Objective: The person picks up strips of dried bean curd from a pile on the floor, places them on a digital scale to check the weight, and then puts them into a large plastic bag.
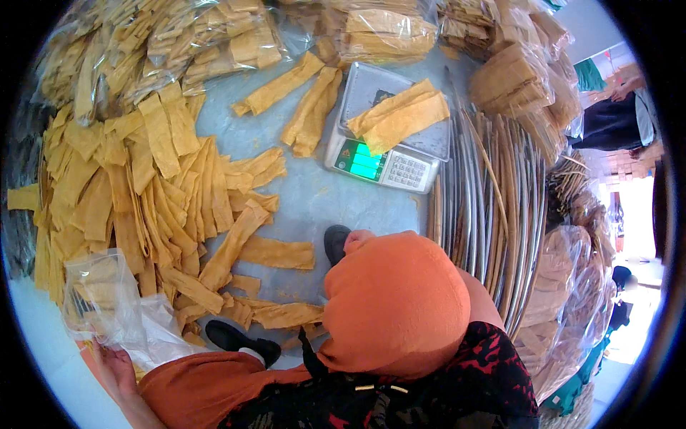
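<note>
At the lower left, my left hand [118, 368] is closed at the edge of a clear plastic bag [103, 289], which stands partly raised beside a heap of flat, yellow-tan, wrinkled strips [136, 193]. My right forearm [480, 293] runs behind my raised orange-clad knee [400, 307]. Past the knee, next to a black shoe, shows a bit of skin, seemingly my right hand [359, 237]; its fingers are mostly hidden. Ahead, a digital scale [421, 175] with a lit green display bears a few strips [404, 114]. Two more strips [311, 111] lie left of it.
Clear bags packed with strips [207, 43] are piled along the back. More filled bags [564, 300] stand at the right, beside a row of long thin rods [493, 200]. My other black shoe [243, 341] rests near the heap. Another person [614, 118] is at the far right.
</note>
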`<state>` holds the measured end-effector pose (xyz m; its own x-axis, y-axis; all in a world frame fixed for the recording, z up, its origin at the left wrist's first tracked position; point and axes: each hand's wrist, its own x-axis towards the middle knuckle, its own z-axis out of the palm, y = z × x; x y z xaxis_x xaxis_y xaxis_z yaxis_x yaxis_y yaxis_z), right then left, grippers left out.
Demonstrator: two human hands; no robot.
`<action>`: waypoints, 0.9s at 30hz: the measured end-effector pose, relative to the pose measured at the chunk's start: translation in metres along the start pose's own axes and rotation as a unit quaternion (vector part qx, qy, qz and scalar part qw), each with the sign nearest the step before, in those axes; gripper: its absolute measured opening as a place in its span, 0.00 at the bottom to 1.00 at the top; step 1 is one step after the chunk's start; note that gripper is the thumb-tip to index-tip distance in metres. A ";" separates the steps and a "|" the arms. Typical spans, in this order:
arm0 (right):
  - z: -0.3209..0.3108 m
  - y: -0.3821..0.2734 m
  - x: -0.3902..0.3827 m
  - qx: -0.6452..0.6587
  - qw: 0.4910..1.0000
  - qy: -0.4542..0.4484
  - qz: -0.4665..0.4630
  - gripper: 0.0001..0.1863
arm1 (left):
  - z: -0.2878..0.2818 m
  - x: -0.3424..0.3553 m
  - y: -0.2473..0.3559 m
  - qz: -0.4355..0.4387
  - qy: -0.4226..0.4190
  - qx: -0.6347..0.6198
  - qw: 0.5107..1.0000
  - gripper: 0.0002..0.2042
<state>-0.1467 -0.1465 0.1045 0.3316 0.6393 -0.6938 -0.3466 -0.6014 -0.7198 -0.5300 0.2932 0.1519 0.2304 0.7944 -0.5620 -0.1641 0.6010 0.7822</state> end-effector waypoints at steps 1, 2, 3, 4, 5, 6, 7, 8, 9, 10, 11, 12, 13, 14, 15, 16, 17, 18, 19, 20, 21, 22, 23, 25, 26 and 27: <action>0.007 -0.040 -0.031 0.076 0.997 0.014 -0.005 0.20 | -0.001 0.000 0.001 -0.002 -0.001 0.000 1.000 0.08; 0.014 -0.064 -0.061 0.166 0.985 0.036 -0.004 0.22 | -0.001 0.000 0.001 -0.005 -0.004 0.001 1.000 0.07; 0.022 -0.084 -0.087 0.239 0.969 0.061 -0.003 0.23 | -0.002 0.000 0.002 -0.005 -0.005 0.000 1.000 0.06; 0.033 -0.102 -0.108 0.269 0.960 0.082 0.001 0.25 | -0.002 0.000 0.002 -0.005 -0.006 0.001 1.000 0.06; 0.039 -0.114 -0.125 0.243 0.965 0.095 0.010 0.26 | -0.002 -0.001 0.002 -0.007 -0.008 0.001 1.000 0.06; 0.040 -0.112 -0.123 0.044 0.995 0.083 0.015 0.27 | -0.002 -0.001 0.002 -0.007 -0.012 0.003 1.000 0.05; 0.042 -0.112 -0.127 -0.157 0.985 0.074 0.017 0.27 | -0.001 -0.001 0.002 -0.010 -0.014 0.002 1.000 0.05; 0.045 -0.105 -0.123 -0.364 0.927 0.086 0.008 0.27 | -0.001 -0.001 0.002 -0.012 -0.016 0.002 1.000 0.05; 0.045 -0.103 -0.119 -0.462 0.882 0.088 0.003 0.27 | 0.000 -0.001 0.002 -0.013 -0.019 0.003 1.000 0.05; 0.046 -0.103 -0.117 -0.555 0.827 0.093 -0.001 0.27 | 0.000 -0.001 0.002 -0.015 -0.020 0.002 1.000 0.06; 0.044 -0.105 -0.120 -0.525 0.846 0.092 -0.026 0.27 | 0.001 -0.001 0.002 -0.015 -0.024 0.002 1.000 0.06; 0.045 -0.103 -0.114 -0.509 0.855 0.092 -0.039 0.27 | 0.001 -0.002 0.002 -0.017 -0.029 0.003 0.999 0.07; 0.045 -0.103 -0.115 -0.494 0.863 0.091 -0.051 0.27 | 0.001 -0.001 0.002 -0.016 -0.032 0.004 0.999 0.07; 0.047 -0.098 -0.107 -0.442 0.890 0.104 -0.043 0.26 | 0.000 -0.002 0.003 -0.019 -0.037 0.003 0.999 0.08; 0.048 -0.097 -0.108 -0.416 0.902 0.110 -0.038 0.26 | 0.000 -0.002 0.003 -0.021 -0.025 0.003 0.999 0.08; 0.048 -0.094 -0.108 -0.389 0.913 0.116 -0.034 0.26 | 0.000 -0.002 0.003 -0.020 -0.025 0.003 0.999 0.08; 0.048 -0.098 -0.108 -0.492 0.865 0.102 -0.021 0.24 | 0.001 -0.002 0.003 -0.014 -0.025 0.005 1.000 0.07; 0.048 -0.098 -0.111 -0.540 0.836 0.095 -0.013 0.23 | 0.002 -0.002 0.003 -0.009 -0.024 0.005 1.000 0.06; 0.047 -0.098 -0.110 -0.588 0.804 0.088 -0.007 0.22 | 0.003 -0.001 0.003 -0.005 -0.025 0.006 1.000 0.05; 0.046 -0.095 -0.108 -0.585 0.804 0.104 -0.014 0.20 | 0.005 -0.001 0.003 -0.002 -0.024 0.005 1.000 0.05; 0.044 -0.094 -0.102 -0.583 0.803 0.119 -0.021 0.18 | 0.008 -0.001 0.003 0.003 -0.024 0.006 1.000 0.05; 0.044 -0.093 -0.100 -0.581 0.802 0.134 -0.028 0.17 | 0.010 -0.002 0.002 0.005 -0.024 0.005 1.000 0.06; 0.036 -0.083 -0.082 -0.533 0.838 0.112 -0.028 0.16 | 0.013 -0.003 0.001 0.007 -0.024 0.005 1.000 0.07; 0.003 -0.051 -0.007 -0.342 0.938 0.051 -0.009 0.14 | 0.016 -0.008 0.000 0.014 -0.027 -0.001 1.000 0.09; -0.007 -0.035 0.030 -0.234 0.971 0.038 0.041 0.13 | 0.015 -0.015 0.000 0.021 -0.011 -0.010 1.000 0.11; -0.017 -0.024 0.059 -0.204 0.978 0.037 0.007 0.12 | 0.015 -0.019 0.000 0.062 -0.008 0.012 0.998 0.12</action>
<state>-0.1042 -0.1029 0.0806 0.3971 0.6021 -0.6926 0.0228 -0.7609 -0.6484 -0.5196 0.2768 0.1662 0.2251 0.8604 -0.4572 -0.1683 0.4965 0.8516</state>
